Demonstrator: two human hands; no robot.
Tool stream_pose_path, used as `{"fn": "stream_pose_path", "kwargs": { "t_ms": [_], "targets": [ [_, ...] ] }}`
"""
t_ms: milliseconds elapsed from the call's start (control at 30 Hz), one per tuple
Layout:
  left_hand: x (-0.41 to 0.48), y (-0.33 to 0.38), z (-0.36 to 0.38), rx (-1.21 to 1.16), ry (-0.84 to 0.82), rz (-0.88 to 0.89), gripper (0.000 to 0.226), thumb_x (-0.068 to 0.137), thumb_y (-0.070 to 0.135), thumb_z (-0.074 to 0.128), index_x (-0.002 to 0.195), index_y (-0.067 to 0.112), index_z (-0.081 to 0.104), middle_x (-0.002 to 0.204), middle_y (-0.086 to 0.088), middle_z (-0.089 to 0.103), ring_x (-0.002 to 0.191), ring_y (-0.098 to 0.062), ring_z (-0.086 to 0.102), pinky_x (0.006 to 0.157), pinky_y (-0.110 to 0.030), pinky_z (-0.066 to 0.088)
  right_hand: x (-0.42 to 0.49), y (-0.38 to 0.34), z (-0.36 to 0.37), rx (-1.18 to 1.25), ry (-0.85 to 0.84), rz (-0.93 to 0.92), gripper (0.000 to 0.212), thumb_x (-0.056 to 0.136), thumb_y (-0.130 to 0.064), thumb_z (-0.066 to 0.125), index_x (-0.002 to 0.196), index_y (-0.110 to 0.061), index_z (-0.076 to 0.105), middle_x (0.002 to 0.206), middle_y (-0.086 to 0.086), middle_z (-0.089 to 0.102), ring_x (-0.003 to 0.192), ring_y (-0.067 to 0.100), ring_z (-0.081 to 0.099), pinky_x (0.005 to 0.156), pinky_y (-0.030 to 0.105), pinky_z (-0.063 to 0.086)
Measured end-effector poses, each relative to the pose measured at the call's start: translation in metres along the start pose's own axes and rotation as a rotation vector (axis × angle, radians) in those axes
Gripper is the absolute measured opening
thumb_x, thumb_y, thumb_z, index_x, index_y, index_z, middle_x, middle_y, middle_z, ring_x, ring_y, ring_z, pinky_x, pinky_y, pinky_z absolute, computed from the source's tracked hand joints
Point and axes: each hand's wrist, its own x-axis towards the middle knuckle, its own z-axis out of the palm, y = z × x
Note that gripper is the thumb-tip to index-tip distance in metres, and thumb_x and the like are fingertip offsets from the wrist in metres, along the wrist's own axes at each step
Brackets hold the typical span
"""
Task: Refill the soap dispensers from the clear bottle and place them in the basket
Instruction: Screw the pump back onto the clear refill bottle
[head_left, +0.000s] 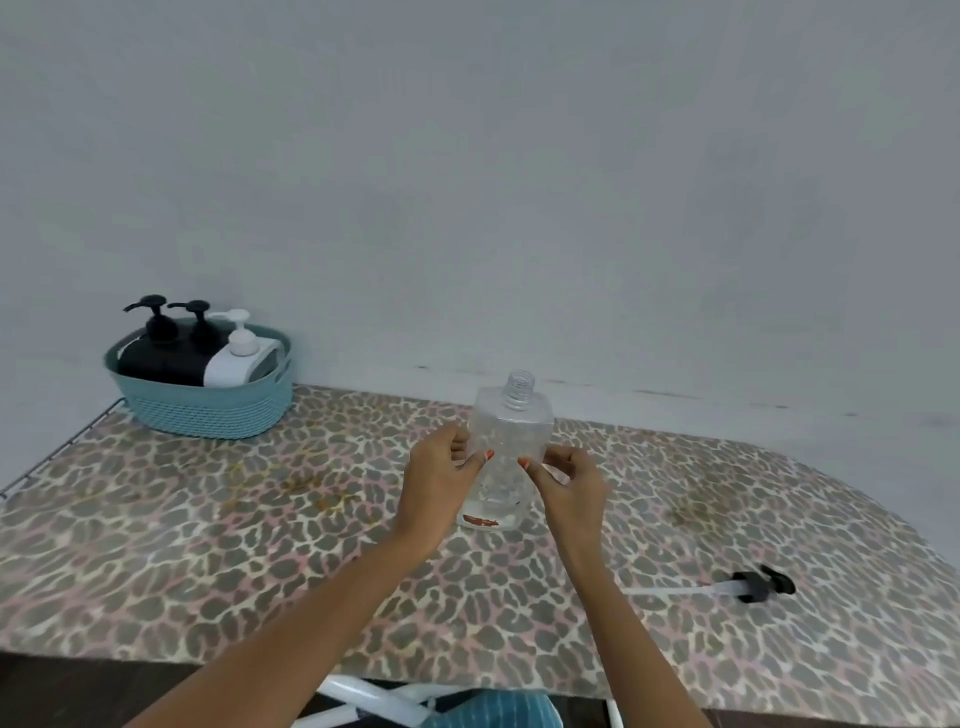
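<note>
Head view: at the far left of the leopard-print desk (208, 545), against the wall, a teal ribbed plastic basket (208, 410) holds two black pump dispensers (156, 358) and one white pump dispenser (234, 364). At the centre a clear, square-shouldered plastic bottle (511, 431) stands upright with its threaded neck uncapped. The left grip (441, 478) curls round its left edge, thumb on the front; the right grip (569, 488) pinches its right edge. Well to the right, a black pump head with a clear tube (761, 584) lies flat on the desk.

glossy clear plastic bottle (511, 436); ribbed matt plastic basket (208, 408); printed cloth table cover (208, 545).
</note>
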Motion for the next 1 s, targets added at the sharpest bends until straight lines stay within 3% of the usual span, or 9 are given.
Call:
{"fn": "stream_pose_path", "kwargs": {
  "t_ms": [100,300,367,567,667,733,900,1000],
  "targets": [
    [-0.006,-0.004,-0.005,0.001,0.003,0.010,0.019,0.078,0.019,0.071,0.085,0.006,0.058,0.087,-0.009,0.064,0.084,-0.018,0.060,0.071,-0.017,0.048,-0.006,0.005,0.003,-0.017,0.010,-0.002,0.021,0.076,-0.013,0.074,0.091,-0.011,0.060,0.091,0.002,0.062,0.086,0.012,0.058,0.064,0.001,0.043],
    [-0.006,0.002,-0.010,0.059,-0.035,-0.046,0.038,0.075,0.031,0.073,0.101,0.015,0.050,0.097,0.001,0.056,0.084,-0.016,0.059,0.071,-0.029,0.050,-0.010,0.006,0.003,-0.008,-0.015,-0.016,0.024,0.078,-0.010,0.072,0.097,-0.004,0.060,0.093,0.003,0.061,0.087,0.010,0.058,0.066,0.003,0.046],
    [-0.004,0.004,-0.011,0.117,-0.045,-0.043,0.053,0.073,0.036,0.074,0.113,0.016,0.045,0.109,0.002,0.055,0.094,-0.016,0.058,0.078,-0.035,0.050,-0.009,0.008,0.001,-0.015,-0.039,-0.019,0.024,0.079,-0.009,0.070,0.101,-0.003,0.061,0.097,0.005,0.062,0.088,0.008,0.058,0.067,0.002,0.046],
    [0.009,0.017,-0.006,0.008,-0.174,0.077,0.079,0.071,0.032,0.076,0.135,0.019,0.032,0.138,-0.001,0.041,0.125,-0.017,0.041,0.098,-0.029,0.038,-0.007,0.017,-0.017,-0.049,-0.044,-0.009,0.031,0.080,-0.011,0.070,0.109,-0.006,0.062,0.101,0.004,0.063,0.092,0.013,0.061,0.075,0.007,0.049],
    [0.013,0.025,-0.001,-0.010,-0.177,0.076,0.075,0.074,0.035,0.072,0.137,0.021,0.033,0.142,-0.002,0.039,0.129,-0.019,0.038,0.106,-0.036,0.035,-0.005,0.023,-0.036,-0.113,-0.006,0.034,0.029,0.082,-0.013,0.068,0.109,-0.006,0.062,0.097,0.002,0.063,0.087,0.010,0.059,0.071,0.006,0.048],
    [0.014,0.029,0.002,-0.013,-0.160,0.075,0.069,0.076,0.035,0.069,0.135,0.019,0.037,0.140,-0.004,0.040,0.128,-0.020,0.040,0.104,-0.033,0.035,-0.003,0.030,-0.055,-0.176,0.038,0.068,0.028,0.084,-0.015,0.066,0.109,-0.004,0.062,0.092,0.002,0.062,0.081,0.009,0.058,0.067,0.007,0.047],
    [0.011,0.029,0.006,0.000,-0.114,0.071,0.063,0.078,0.033,0.067,0.133,0.016,0.041,0.137,-0.005,0.042,0.124,-0.020,0.042,0.096,-0.026,0.033,0.000,0.054,-0.116,-0.350,0.164,0.172,0.031,0.086,-0.020,0.064,0.111,-0.001,0.061,0.097,0.012,0.066,0.084,0.018,0.059,0.080,0.028,0.050],
    [0.008,0.029,0.008,-0.015,-0.107,0.064,0.062,0.078,0.031,0.068,0.132,0.016,0.041,0.137,-0.006,0.042,0.124,-0.021,0.042,0.095,-0.028,0.034,-0.002,0.064,-0.152,-0.424,0.257,0.206,0.033,0.087,-0.018,0.063,0.113,0.001,0.059,0.099,0.015,0.065,0.085,0.020,0.058,0.078,0.028,0.047]
  ]
}}
